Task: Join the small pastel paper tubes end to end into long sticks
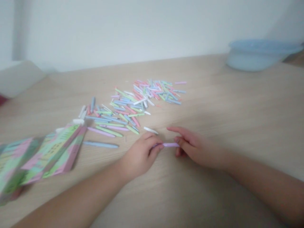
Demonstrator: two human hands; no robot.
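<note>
Beside a scattered heap of slim pastel sticks point(140, 101), a person's left hand point(140, 156) pinches one end of a slender lilac stick point(171, 144), whose long axis runs sideways between the hands; the right hand point(199, 148) pinches the other end.
</note>
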